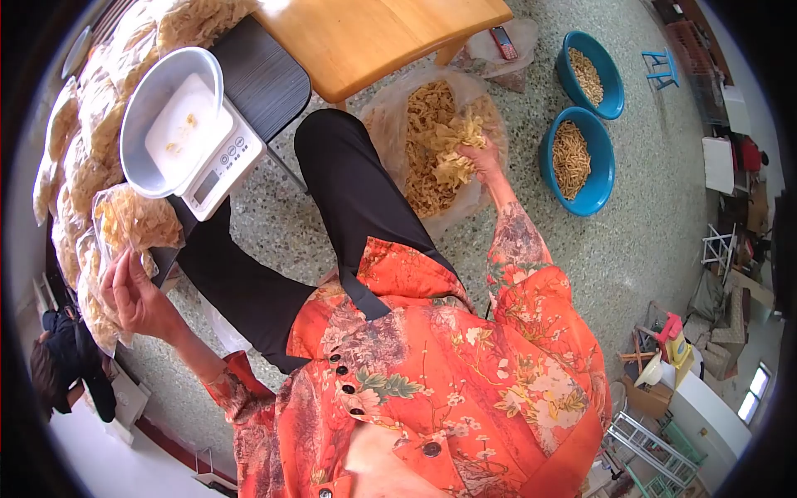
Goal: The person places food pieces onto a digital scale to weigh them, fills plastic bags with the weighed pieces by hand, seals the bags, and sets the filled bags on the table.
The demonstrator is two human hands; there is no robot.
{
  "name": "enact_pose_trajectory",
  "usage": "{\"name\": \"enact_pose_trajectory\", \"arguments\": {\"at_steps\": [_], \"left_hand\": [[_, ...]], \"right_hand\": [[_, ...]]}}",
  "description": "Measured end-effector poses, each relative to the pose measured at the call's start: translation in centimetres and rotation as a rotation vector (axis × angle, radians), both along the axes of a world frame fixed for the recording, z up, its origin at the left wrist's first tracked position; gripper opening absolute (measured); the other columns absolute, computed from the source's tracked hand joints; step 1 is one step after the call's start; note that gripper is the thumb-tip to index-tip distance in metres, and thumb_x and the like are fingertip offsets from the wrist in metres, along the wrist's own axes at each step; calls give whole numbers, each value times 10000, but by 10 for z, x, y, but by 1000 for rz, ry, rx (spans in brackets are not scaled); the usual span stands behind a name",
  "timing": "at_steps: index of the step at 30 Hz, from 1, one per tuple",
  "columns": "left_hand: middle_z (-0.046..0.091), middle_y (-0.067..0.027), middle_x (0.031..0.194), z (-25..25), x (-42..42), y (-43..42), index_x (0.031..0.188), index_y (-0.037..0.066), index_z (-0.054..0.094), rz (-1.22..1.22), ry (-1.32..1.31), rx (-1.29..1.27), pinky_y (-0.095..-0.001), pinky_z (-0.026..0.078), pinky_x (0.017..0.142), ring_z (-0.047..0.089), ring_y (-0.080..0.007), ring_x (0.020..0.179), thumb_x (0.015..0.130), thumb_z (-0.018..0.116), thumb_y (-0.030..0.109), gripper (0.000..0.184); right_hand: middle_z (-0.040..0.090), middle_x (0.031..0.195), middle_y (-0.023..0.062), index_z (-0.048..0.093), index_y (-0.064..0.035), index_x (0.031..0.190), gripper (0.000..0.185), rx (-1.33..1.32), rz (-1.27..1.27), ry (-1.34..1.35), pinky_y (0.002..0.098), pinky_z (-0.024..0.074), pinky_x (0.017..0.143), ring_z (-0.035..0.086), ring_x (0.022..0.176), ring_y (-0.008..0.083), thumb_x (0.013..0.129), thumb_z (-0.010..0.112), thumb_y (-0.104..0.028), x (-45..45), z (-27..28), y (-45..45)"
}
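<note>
My right hand (484, 162) is closed around a bunch of pale yellow dried flakes (457, 149). It is over a large clear plastic sack (386, 124) that stands open on the floor, full of browner flakes of the same sort. On the other side, my left hand (137, 299) has its fingertips pinched together at the edge of a small clear plastic bag (137, 217) partly filled with yellowish flakes. Beside that bag, a white kitchen scale (224, 174) carries a grey basin (133, 158) with a few flake scraps inside.
Filled plastic bags (100, 124) are piled at the left. A dark stool (261, 75) is under the scale, next to a wooden table (374, 37). Two blue basins (610, 178) of dried sticks stand at the right, near a phone (503, 43). A person (70, 365) is at lower left.
</note>
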State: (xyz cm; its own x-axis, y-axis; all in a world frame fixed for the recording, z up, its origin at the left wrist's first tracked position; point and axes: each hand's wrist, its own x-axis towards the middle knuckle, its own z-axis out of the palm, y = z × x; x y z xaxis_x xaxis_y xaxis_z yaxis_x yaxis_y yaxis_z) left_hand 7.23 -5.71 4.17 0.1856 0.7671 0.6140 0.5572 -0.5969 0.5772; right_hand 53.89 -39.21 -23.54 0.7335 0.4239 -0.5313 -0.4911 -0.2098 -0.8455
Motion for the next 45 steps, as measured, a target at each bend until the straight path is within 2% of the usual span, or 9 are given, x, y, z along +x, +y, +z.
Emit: {"name": "enact_pose_trajectory", "arguments": {"at_steps": [7, 9, 14, 16, 19, 20, 24, 37, 45], "left_hand": [[624, -69, 1073, -3, -1, -4, 1032, -45, 730, 3, -22, -8, -292, 560, 906, 641, -163, 1000, 906, 695, -17, 134], [626, -68, 1075, -4, -4, -4, 1033, -43, 731, -7, -33, -4, -294, 563, 903, 640, -161, 1003, 907, 695, -14, 134], [629, -65, 1070, -14, -10, 1, 1034, -38, 734, -27, -81, -27, -298, 560, 903, 644, -163, 995, 908, 696, -12, 134], [632, -65, 1071, -18, -9, 3, 1032, -38, 735, -31, -95, -31, -299, 558, 901, 646, -163, 993, 908, 696, -13, 133], [640, -63, 1062, -26, -8, 10, 1041, -40, 735, -60, -84, 18, -266, 559, 888, 649, -142, 975, 919, 686, -5, 136], [640, -64, 1061, -26, -6, 11, 1044, -40, 734, -60, -64, 33, -266, 555, 892, 646, -140, 978, 920, 686, -4, 138], [643, -58, 1049, -43, -5, 18, 1028, -25, 744, -76, -132, 18, -268, 538, 890, 636, -137, 978, 901, 712, 1, 134], [645, -49, 1043, -49, 7, 14, 1016, 8, 758, -62, -199, -19, -264, 543, 839, 633, -131, 936, 889, 731, 14, 130], [649, -39, 928, -73, 9, 13, 948, 27, 755, -36, -208, 42, -281, 497, 801, 621, -166, 906, 853, 759, 16, 96]], "right_hand": [[710, 1078, 89, 629, 4, 1240, 548, -4, -88, 40, 348, 573, 770, 689, 873, 203, 721, 791, 67, -27, -16, 14], [704, 1051, 69, 615, -33, 1240, 528, -180, 23, -125, 353, 561, 761, 677, 904, 191, 751, 797, 46, -33, -39, 7], [706, 1055, 86, 602, -17, 1228, 518, 32, -209, 47, 347, 580, 773, 692, 893, 199, 754, 796, 57, -34, -36, 4], [692, 1126, 109, 426, 23, 1419, 798, 22, -237, 95, 362, 578, 831, 692, 933, 220, 725, 819, 55, -19, -42, -5], [685, 1137, 131, 385, 44, 1419, 828, 208, -131, 182, 369, 598, 827, 703, 938, 244, 717, 823, 63, -3, -22, -15], [687, 1136, 137, 475, 44, 1341, 689, 255, -122, 204, 374, 610, 842, 707, 962, 247, 738, 807, 63, 4, -20, -17], [716, 1093, 125, 632, 29, 1203, 376, 324, -28, 162, 374, 612, 809, 717, 938, 245, 840, 726, 5, 13, 32, -11], [688, 1195, 130, 593, 36, 1268, 432, 416, 192, 87, 388, 573, 934, 691, 1050, 247, 864, 717, -53, 35, 226, 47], [691, 1164, 134, 604, 80, 1240, 382, 493, 398, -31, 356, 594, 881, 699, 1006, 225, 904, 677, -86, 14, 305, 153]]}}
